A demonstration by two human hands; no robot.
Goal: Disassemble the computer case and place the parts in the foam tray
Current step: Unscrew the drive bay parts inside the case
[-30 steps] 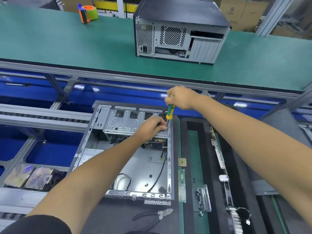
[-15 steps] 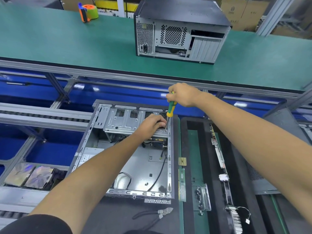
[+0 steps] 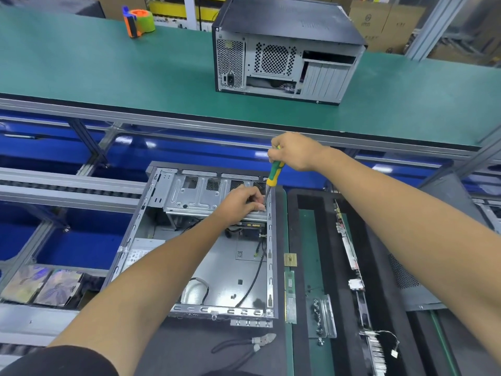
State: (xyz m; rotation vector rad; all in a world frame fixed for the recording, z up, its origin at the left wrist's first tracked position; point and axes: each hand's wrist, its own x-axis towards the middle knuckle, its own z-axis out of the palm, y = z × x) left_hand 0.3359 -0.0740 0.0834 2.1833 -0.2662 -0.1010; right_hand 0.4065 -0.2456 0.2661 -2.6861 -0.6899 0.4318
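Note:
An opened computer case (image 3: 151, 240) lies flat in front of me, its grey floor and black cables exposed. My left hand (image 3: 240, 203) rests on the metal drive cage (image 3: 189, 198) at the case's far right corner, fingers curled at a spot on its edge. My right hand (image 3: 295, 151) grips a green and yellow screwdriver (image 3: 273, 175), held nearly upright with its tip down at that same corner, beside my left fingertips. To the right lies the black foam tray (image 3: 336, 256), holding a long circuit board (image 3: 349, 248), a clear holder with screws (image 3: 324, 316) and a memory stick (image 3: 289, 297).
A closed black computer case (image 3: 284, 47) stands on the green bench beyond the blue conveyor. An orange tape dispenser (image 3: 138, 21) sits at the bench's far left. Loose cables with connectors (image 3: 252, 343) lie in front of the case. A grey side panel (image 3: 433, 240) leans at the right.
My right hand has lifted slightly with the screwdriver, which now stands a bit more upright. My left hand stays at the cage corner, its fingers shifted a little.

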